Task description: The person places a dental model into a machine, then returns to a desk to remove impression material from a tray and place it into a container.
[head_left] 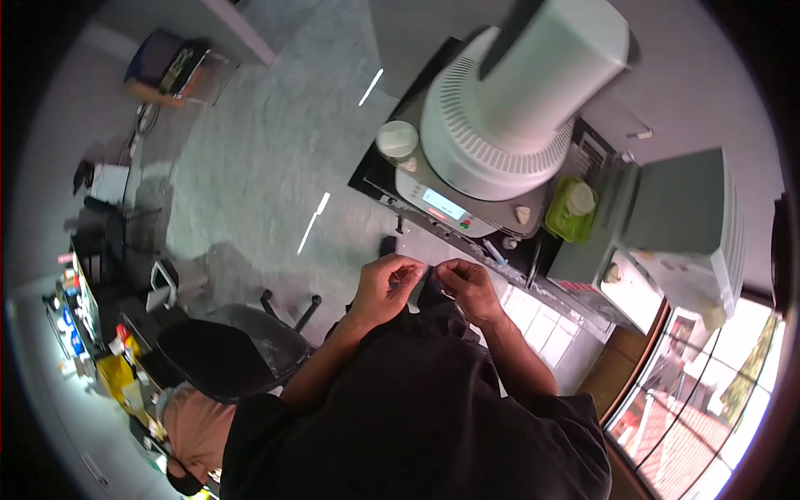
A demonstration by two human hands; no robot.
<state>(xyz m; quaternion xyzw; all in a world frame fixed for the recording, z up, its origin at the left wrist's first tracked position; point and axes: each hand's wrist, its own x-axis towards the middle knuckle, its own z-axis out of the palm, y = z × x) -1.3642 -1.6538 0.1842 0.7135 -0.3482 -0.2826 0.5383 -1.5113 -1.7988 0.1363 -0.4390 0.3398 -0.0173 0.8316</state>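
Note:
Both of my hands are held close together in front of my dark shirt. My left hand has its thumb and fingertips pinched together, and what lies between them is too small to make out. Facing it, my right hand is pinched too, its fingertips near those of my left hand; anything in them is too small to name. Beyond the hands stands a large white machine with a lit display on its front panel. A round white container sits at the machine's left corner.
A green tray with a round container is right of the machine, near a grey box-shaped device. An office chair stands at the left. A person in a pinkish top is at the lower left, beside a cluttered desk. A window is lower right.

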